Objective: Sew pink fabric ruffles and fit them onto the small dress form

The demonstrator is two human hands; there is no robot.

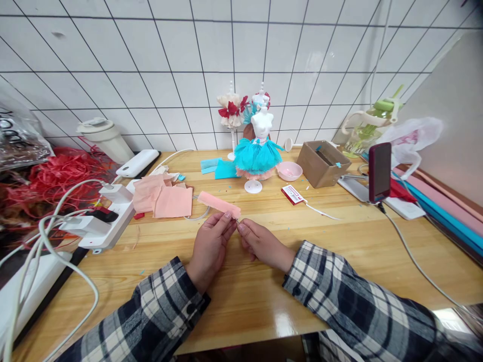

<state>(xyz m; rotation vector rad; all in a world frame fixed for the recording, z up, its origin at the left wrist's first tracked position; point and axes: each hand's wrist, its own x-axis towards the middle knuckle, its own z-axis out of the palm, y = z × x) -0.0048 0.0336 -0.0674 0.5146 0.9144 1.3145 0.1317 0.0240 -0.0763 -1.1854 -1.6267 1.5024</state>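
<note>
A strip of pink crepe paper slants over the table, its right end pinched between the thumb and fingers of my left hand. My right hand is closed right beside that end, fingertips almost touching the left ones. Something thin and dark shows between the two hands, too small to name. Beyond them stands a small white dress form in a turquoise crepe paper skirt with a pink layer beneath. Folded pink crepe paper pieces lie to the left of the strip.
Turquoise paper pieces, a pink bowl and a cardboard box stand near the wall. A red-and-white tag lies in front. On the left are a power strip with cables and red shreds; on the right, a propped phone.
</note>
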